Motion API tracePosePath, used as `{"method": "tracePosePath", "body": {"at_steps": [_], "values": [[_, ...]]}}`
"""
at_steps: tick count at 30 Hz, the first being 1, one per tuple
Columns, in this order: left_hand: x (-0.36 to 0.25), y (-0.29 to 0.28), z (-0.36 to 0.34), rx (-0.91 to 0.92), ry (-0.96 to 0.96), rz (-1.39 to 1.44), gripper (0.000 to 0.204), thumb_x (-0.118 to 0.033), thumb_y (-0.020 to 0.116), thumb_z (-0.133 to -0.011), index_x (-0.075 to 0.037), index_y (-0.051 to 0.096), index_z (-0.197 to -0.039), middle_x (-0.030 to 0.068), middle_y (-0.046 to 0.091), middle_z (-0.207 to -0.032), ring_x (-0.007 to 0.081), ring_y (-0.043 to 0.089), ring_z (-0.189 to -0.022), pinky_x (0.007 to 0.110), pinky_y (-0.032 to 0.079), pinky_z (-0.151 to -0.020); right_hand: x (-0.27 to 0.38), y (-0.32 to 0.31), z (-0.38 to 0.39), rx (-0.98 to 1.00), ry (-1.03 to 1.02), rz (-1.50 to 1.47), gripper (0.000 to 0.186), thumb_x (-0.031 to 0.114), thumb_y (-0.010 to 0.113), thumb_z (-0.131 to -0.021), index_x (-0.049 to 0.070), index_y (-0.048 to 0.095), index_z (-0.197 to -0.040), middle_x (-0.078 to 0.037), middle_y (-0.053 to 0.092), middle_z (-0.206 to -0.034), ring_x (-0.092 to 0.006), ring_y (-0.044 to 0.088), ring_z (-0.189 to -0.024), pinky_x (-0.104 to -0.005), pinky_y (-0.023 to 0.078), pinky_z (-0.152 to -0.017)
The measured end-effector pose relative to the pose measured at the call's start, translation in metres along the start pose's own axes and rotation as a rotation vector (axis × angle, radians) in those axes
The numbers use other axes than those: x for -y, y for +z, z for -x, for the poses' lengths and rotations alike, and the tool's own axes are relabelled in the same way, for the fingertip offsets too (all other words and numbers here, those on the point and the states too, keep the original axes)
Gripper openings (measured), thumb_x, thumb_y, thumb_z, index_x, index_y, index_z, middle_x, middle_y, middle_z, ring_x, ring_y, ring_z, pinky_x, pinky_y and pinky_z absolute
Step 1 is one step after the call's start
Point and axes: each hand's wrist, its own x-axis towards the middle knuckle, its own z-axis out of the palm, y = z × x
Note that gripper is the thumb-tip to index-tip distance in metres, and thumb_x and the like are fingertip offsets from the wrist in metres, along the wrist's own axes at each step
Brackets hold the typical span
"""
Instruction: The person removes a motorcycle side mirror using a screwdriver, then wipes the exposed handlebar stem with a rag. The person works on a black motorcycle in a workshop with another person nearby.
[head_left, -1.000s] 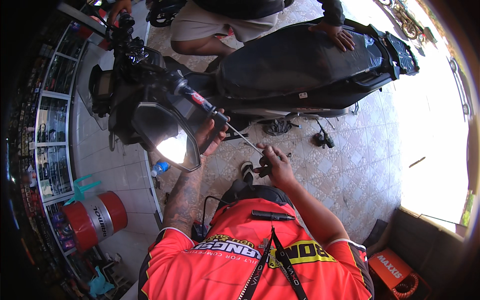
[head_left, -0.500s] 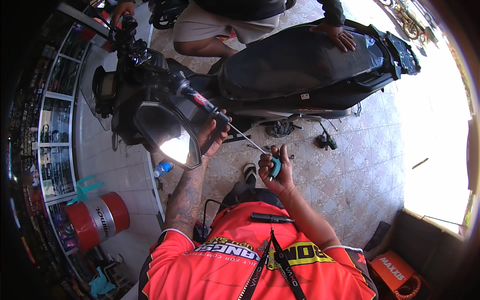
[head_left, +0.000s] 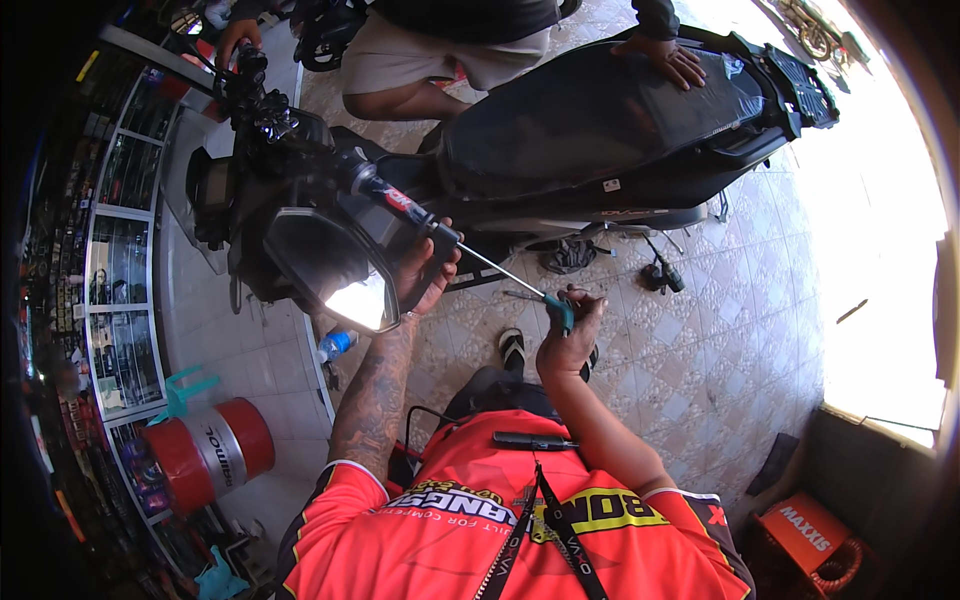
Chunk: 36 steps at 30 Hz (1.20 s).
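Observation:
A black scooter [head_left: 600, 125] stands across the far side, with its handlebar grip [head_left: 388, 197] pointing toward me. My left hand [head_left: 432, 268] is closed around the black mirror mount at the bar end, beside the angular mirror [head_left: 350, 285]; part of the palm is hidden. A T-handle hex key [head_left: 507, 274] runs from that bar end down to my right hand [head_left: 570, 340]. My right fingers are closed on its teal handle. Where the key's tip meets the bar end is too small to make out.
Another person's hand [head_left: 665, 60] rests on the seat, and their other hand [head_left: 238, 40] is at the far handlebar. A red-and-silver drum [head_left: 210, 455] and glass cabinets [head_left: 120, 300] stand left. A water bottle [head_left: 336, 345] is on the floor. An orange box [head_left: 797, 535] sits lower right.
My right hand has turned and shifted slightly right, and the teal handle has rotated with it. My left hand stays on the mirror mount. The whole view has shifted a little.

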Motion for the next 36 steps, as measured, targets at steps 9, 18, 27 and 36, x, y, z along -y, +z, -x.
{"method": "tracePosePath", "body": {"at_steps": [9,18,27,36], "values": [[-0.001,0.001,0.001,0.029,-0.012,0.014,0.065,-0.025,0.074,-0.092,-0.003,0.044,-0.145,0.0210,0.058,-0.128,0.0237,0.063,-0.103,0.030,0.055,-0.080,0.015,-0.008,-0.033,0.309,0.274,0.303,0.060,0.061,0.038,-0.103,0.007,0.058,-0.119,-0.008,0.057,-0.084,-0.0170,0.055,-0.057,-0.0293,0.048,-0.051],[-0.001,0.000,0.000,0.041,-0.018,0.059,0.066,-0.022,0.075,-0.092,-0.003,0.043,-0.146,0.0226,0.058,-0.128,0.0244,0.063,-0.103,0.030,0.055,-0.079,0.023,-0.033,-0.020,0.750,0.456,-0.266,0.086,0.026,0.075,-0.088,0.023,0.024,-0.158,-0.017,0.048,-0.141,-0.0179,0.062,-0.085,-0.0334,0.055,-0.077],[-0.002,-0.001,0.001,0.066,-0.027,0.069,0.066,-0.022,0.074,-0.093,-0.002,0.041,-0.146,0.0232,0.057,-0.129,0.0249,0.063,-0.104,0.030,0.056,-0.079,0.036,-0.054,-0.045,1.109,-0.337,1.092,0.073,0.040,0.066,-0.095,0.011,0.031,-0.153,-0.020,0.050,-0.131,-0.0283,0.059,-0.098,-0.0395,0.050,-0.090],[-0.002,-0.002,-0.001,0.033,0.004,0.019,0.066,-0.022,0.075,-0.092,-0.002,0.042,-0.145,0.0223,0.058,-0.128,0.0237,0.063,-0.103,0.029,0.056,-0.079,0.040,-0.036,-0.019,0.501,0.565,0.292,0.043,0.038,0.052,-0.105,0.012,0.049,-0.139,0.001,0.053,-0.075,-0.0083,0.047,-0.056,-0.0278,0.043,-0.051]]}}
